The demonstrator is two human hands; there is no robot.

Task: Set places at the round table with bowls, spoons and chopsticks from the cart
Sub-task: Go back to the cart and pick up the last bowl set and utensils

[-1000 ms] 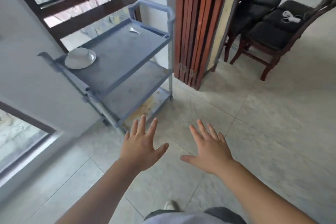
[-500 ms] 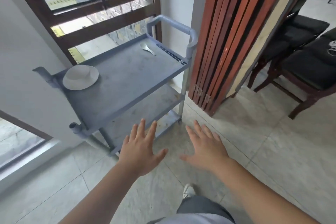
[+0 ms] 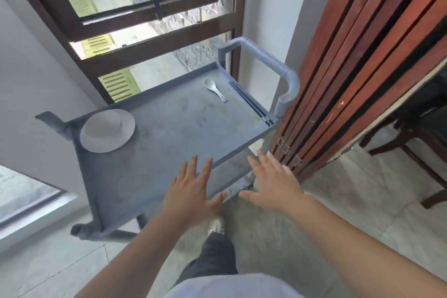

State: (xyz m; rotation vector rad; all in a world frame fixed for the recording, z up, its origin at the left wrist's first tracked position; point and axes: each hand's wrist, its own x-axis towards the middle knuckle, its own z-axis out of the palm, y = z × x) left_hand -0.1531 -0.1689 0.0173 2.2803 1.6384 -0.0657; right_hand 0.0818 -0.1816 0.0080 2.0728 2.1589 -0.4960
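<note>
- The left hand (image 3: 191, 191) and the right hand (image 3: 273, 184) are both spread wide, fingers straight, holding nothing; they hover at the near edge of the cart (image 3: 169, 152), the left over its top shelf, the right just off the edge.
- One white bowl (image 3: 107, 130) sits upside down on the top shelf, ahead and to the left of the left hand.
- One white spoon (image 3: 215, 89) lies far ahead of both hands, near the cart's handle; a dark pair of chopsticks (image 3: 250, 104) lies just to its right along the shelf rim.
- Only this single set shows on the cart, so the work looks close to its end, though the round table is out of view and its places cannot be checked.
- Left to do, by this reckoning: pick up these three pieces and carry them to the table.
</note>
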